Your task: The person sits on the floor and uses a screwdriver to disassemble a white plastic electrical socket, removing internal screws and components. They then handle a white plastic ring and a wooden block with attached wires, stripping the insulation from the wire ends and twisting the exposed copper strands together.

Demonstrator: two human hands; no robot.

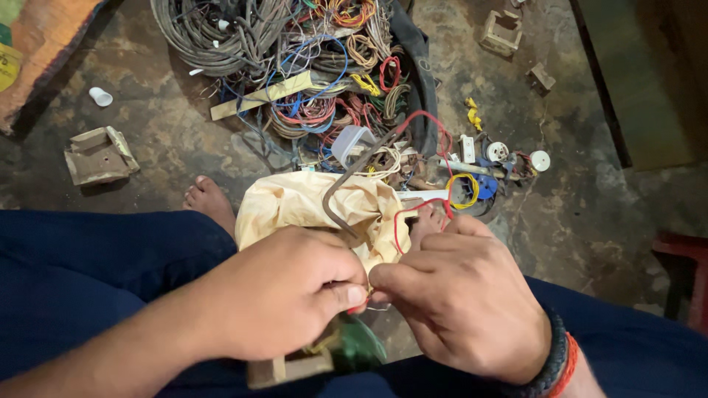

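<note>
My left hand (284, 295) and my right hand (464, 295) meet at their fingertips over my lap, both pinching the end of a thin red wire (402, 221). The red wire loops up and away toward the floor pile. A grey-brown bent cable (346, 184) rises from between my hands. Under my left hand sits a green-and-wood object (346, 350), partly hidden. A dark band and a red thread circle my right wrist. My bare feet rest on the floor beyond my knees.
A crumpled yellow cloth bag (295, 203) lies at my feet. Behind it sprawls a big tangle of coloured wires and grey cable coils (295, 66). Small fittings (501, 151), wooden blocks (99, 155) and a white cup (100, 96) scatter the dirty floor. A red stool (686, 273) stands right.
</note>
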